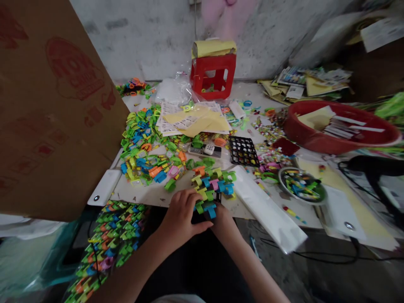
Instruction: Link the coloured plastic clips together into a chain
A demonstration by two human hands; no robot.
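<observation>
My left hand (181, 214) is curled at the table's near edge, its fingers pressed on a cluster of small coloured plastic clips (211, 187) and a dark object beneath them. My right hand (222, 219) sits just right of it, mostly hidden under the clips, gripping the same dark piece. A large pile of green, blue, orange and yellow clips (145, 147) spreads over the table to the left. A black grid tray (243, 150) lies just beyond the hands.
A big cardboard sheet (47, 105) stands at the left. A bag of assembled clips (110, 240) hangs below the table edge. A red stool (213, 75), a red basin (341, 128), a small bowl of bits (301, 185) and a white plastic sleeve (265, 206) crowd the table.
</observation>
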